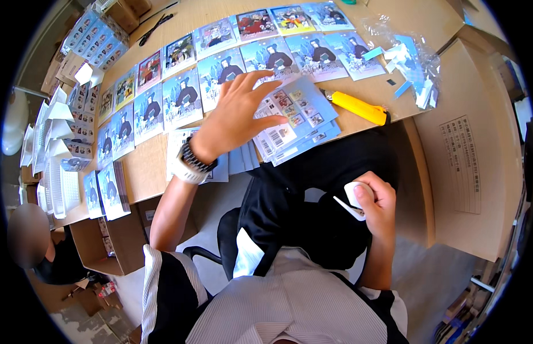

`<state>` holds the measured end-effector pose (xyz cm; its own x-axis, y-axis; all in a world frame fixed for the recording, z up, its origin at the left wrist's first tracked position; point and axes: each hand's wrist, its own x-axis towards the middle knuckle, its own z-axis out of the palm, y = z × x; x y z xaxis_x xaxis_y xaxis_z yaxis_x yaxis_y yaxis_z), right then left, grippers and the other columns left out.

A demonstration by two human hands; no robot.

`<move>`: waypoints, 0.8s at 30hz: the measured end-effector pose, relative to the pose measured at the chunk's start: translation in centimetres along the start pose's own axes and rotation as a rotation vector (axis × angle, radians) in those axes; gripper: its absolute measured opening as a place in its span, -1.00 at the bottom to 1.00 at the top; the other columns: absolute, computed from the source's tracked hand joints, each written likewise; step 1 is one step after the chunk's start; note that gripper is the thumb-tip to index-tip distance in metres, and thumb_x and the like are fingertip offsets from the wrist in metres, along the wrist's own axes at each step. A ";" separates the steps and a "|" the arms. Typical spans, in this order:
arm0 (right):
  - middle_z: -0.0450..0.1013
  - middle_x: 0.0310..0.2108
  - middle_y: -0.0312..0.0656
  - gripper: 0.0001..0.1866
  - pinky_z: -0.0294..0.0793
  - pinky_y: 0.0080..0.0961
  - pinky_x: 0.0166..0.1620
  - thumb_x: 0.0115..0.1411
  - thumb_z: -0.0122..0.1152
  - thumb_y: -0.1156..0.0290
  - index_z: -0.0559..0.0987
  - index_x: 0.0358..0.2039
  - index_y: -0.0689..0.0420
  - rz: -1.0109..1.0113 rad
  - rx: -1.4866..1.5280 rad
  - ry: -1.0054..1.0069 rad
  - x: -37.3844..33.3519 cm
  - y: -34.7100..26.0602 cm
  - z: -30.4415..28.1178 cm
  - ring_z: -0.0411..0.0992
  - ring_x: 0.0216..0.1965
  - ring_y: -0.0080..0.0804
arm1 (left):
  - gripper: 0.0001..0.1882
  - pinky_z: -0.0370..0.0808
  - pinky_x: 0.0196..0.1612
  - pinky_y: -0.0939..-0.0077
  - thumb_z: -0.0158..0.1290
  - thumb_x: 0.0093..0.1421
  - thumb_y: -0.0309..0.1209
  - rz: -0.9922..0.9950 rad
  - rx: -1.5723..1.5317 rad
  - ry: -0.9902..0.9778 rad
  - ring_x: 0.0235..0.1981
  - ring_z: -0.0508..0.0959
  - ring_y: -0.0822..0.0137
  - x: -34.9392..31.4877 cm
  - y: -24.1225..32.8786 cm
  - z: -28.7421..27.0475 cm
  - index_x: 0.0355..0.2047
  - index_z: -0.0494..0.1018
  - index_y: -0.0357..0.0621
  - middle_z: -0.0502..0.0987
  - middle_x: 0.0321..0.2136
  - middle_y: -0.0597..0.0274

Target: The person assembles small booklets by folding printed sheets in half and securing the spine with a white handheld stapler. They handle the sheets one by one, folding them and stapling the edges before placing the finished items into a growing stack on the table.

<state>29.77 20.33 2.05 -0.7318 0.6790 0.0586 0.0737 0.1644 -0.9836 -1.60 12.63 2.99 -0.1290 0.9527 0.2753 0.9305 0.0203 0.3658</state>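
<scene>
My left hand [236, 114] hovers over the near side of the table, fingers spread and holding nothing. Beside its fingertips lies a fanned stack of blue printed cards [304, 103], backs up, with small pictures and barcodes. Down by my lap on the right, my right hand [380, 202] is closed round a small white plastic tool [352, 195] with a rounded body and a narrow pointed arm; its exact kind is unclear. A yellow utility knife [358, 107] lies to the right of the stack. Beyond are curved rows of glossy illustrated cards [220, 74].
Clear plastic wrap and paper scraps [413, 69] sit at the table's right end, by a large cardboard box [467, 155]. Black scissors [156, 27] lie at the back left. Small printed boxes [97, 37] are stacked at left; a person [60, 258] is at lower left.
</scene>
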 end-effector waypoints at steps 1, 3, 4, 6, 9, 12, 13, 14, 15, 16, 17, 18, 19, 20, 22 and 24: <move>0.42 -0.61 -0.37 -0.79 0.21 -0.71 -0.51 0.31 0.20 0.37 0.57 -0.39 0.25 0.008 -0.001 -0.001 0.0 0.1 -0.1 0.27 -0.59 -0.75 | -0.22 0.15 0.30 0.03 0.29 0.07 0.07 -0.014 -0.063 -0.084 0.29 0.26 -0.04 -1.3 -0.5 -1.0 0.21 0.41 -0.11 0.29 0.25 -0.03; 0.41 -0.62 -0.36 -0.79 0.20 -0.72 -0.51 0.30 0.21 0.36 0.56 -0.39 0.25 0.004 -0.016 -0.010 0.1 0.3 0.1 0.27 -0.59 -0.76 | -0.12 0.04 0.38 0.00 0.32 0.04 0.06 -0.063 -0.062 -0.218 0.39 0.11 -0.07 -4.7 -0.8 -2.9 0.30 0.30 -0.05 0.17 0.35 -0.04; 0.41 -0.62 -0.35 -0.79 0.20 -0.72 -0.51 0.30 0.21 0.36 0.56 -0.40 0.25 0.002 -0.024 -0.014 0.2 0.3 0.2 0.27 -0.59 -0.76 | -0.04 -0.01 0.41 0.01 0.35 0.00 0.05 -0.094 -0.002 -0.269 0.44 0.02 -0.08 -6.3 -0.7 -3.7 0.35 0.24 -0.01 0.09 0.40 -0.04; 0.41 -0.62 -0.34 -0.78 0.21 -0.71 -0.51 0.30 0.21 0.35 0.56 -0.40 0.25 0.013 -0.036 -0.035 0.5 0.3 0.6 0.28 -0.59 -0.75 | 0.15 -0.06 0.43 0.01 0.38 -0.06 0.07 -0.141 0.003 -0.344 0.48 -0.10 -0.06 -9.2 -0.9 -4.9 0.43 0.05 -0.04 -0.04 0.45 -0.04; 0.43 -0.62 -0.33 -0.77 0.21 -0.71 -0.52 0.31 0.20 0.34 0.55 -0.40 0.24 0.028 -0.010 -0.052 0.9 0.4 1.2 0.32 -0.60 -0.73 | 0.30 -0.04 0.44 0.06 0.48 -0.19 -0.06 -0.192 -0.019 -0.343 0.48 -0.09 -0.02 -12.1 -1.8 -4.8 0.46 -0.05 -0.11 -0.09 0.47 -0.02; 0.41 -0.63 -0.35 -0.77 0.20 -0.72 -0.53 0.31 0.19 0.34 0.54 -0.41 0.25 0.025 -0.003 -0.051 1.1 0.9 2.1 0.29 -0.62 -0.74 | 0.32 0.00 0.44 0.09 0.51 -0.24 -0.16 -0.272 -0.171 -0.270 0.48 -0.06 0.00 -12.5 -1.8 -5.0 0.46 -0.05 -0.11 -0.07 0.47 -0.02; 0.41 -0.63 -0.35 -0.76 0.19 -0.72 -0.54 0.32 0.19 0.34 0.54 -0.41 0.25 0.018 0.003 -0.053 1.1 1.0 2.3 0.28 -0.62 -0.74 | 0.26 0.04 0.43 0.07 0.50 -0.19 -0.19 -0.233 -0.103 -0.252 0.45 0.02 -0.05 -12.8 -2.0 -5.0 0.44 -0.02 -0.12 0.02 0.43 -0.05; 0.40 -0.63 -0.36 -0.76 0.18 -0.72 -0.54 0.32 0.19 0.34 0.54 -0.41 0.25 0.014 0.003 -0.053 1.0 0.9 2.4 0.27 -0.63 -0.75 | 0.26 0.05 0.42 0.06 0.50 -0.19 -0.18 -0.208 -0.053 -0.258 0.42 0.07 -0.05 -12.8 -2.0 -5.0 0.44 -0.02 -0.13 0.06 0.41 -0.04; 0.40 -0.63 -0.36 -0.76 0.18 -0.72 -0.54 0.32 0.19 0.34 0.54 -0.41 0.25 0.015 0.003 -0.059 1.0 0.8 2.5 0.27 -0.63 -0.75 | 0.26 0.07 0.41 0.05 0.50 -0.20 -0.18 -0.182 -0.003 -0.266 0.39 0.12 -0.05 -12.7 -2.0 -5.2 0.44 -0.02 -0.13 0.10 0.39 -0.04; 0.41 -0.63 -0.36 -0.76 0.18 -0.72 -0.54 0.32 0.19 0.34 0.54 -0.41 0.25 0.016 0.004 -0.064 1.0 0.6 2.6 0.26 -0.63 -0.75 | 0.27 0.09 0.40 0.04 0.51 -0.20 -0.18 -0.155 0.047 -0.273 0.37 0.18 -0.06 -12.6 -1.8 -5.3 0.43 -0.01 -0.13 0.13 0.37 -0.03; 0.41 -0.63 -0.36 -0.76 0.18 -0.72 -0.54 0.32 0.19 0.34 0.54 -0.41 0.25 0.016 0.004 -0.061 0.9 0.5 2.7 0.26 -0.63 -0.75 | 0.26 0.13 0.38 0.03 0.51 -0.22 -0.17 -0.152 0.060 -0.249 0.33 0.22 -0.07 -12.5 -1.8 -5.3 0.43 0.01 -0.14 0.17 0.33 -0.03; 0.41 -0.63 -0.36 -0.76 0.18 -0.72 -0.54 0.32 0.20 0.34 0.54 -0.40 0.25 0.024 0.011 -0.066 0.8 0.4 2.8 0.26 -0.63 -0.74 | 0.26 0.17 0.36 0.03 0.52 -0.24 -0.16 -0.149 0.073 -0.224 0.30 0.27 -0.08 -12.4 -1.8 -5.4 0.42 0.04 -0.15 0.21 0.30 -0.03; 0.41 -0.62 -0.36 -0.77 0.18 -0.72 -0.53 0.31 0.20 0.34 0.54 -0.40 0.26 0.033 0.018 -0.070 0.7 0.2 2.8 0.26 -0.62 -0.74 | 0.26 0.21 0.33 0.02 0.52 -0.25 -0.15 -0.146 0.085 -0.200 0.26 0.31 -0.09 -12.4 -1.7 -5.4 0.41 0.06 -0.16 0.25 0.26 -0.04; 0.41 -0.62 -0.35 -0.77 0.18 -0.72 -0.53 0.31 0.21 0.34 0.54 -0.39 0.26 0.041 0.032 -0.077 0.7 0.1 3.0 0.26 -0.62 -0.74 | 0.25 0.25 0.30 0.01 0.53 -0.26 -0.13 -0.147 0.061 -0.137 0.24 0.33 -0.09 -12.5 -1.8 -5.5 0.40 0.10 -0.17 0.26 0.24 -0.05; 0.43 -0.61 -0.32 -0.79 0.22 -0.70 -0.53 0.30 0.22 0.36 0.55 -0.38 0.26 -0.005 0.014 -0.072 0.6 -0.3 3.5 0.30 -0.62 -0.72 | 0.23 0.34 0.24 -0.01 0.53 -0.29 -0.10 -0.151 0.013 -0.011 0.20 0.37 -0.11 -12.7 -1.8 -5.9 0.37 0.16 -0.18 0.30 0.19 -0.07; 0.45 -0.61 -0.29 -0.81 0.27 -0.68 -0.52 0.29 0.23 0.38 0.55 -0.37 0.26 -0.059 -0.019 -0.062 0.6 -0.8 4.2 0.35 -0.61 -0.69 | 0.25 0.30 0.24 0.00 0.47 -0.29 0.10 -0.152 -0.057 0.092 0.22 0.33 -0.07 -12.8 -1.2 -6.0 0.34 0.20 -0.31 0.27 0.19 -0.18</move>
<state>26.41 17.56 2.11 -0.7757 0.6223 0.1051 0.0414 0.2165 -0.9754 -3.07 -1.36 4.34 -0.3000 0.9080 0.2924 0.8774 0.1423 0.4581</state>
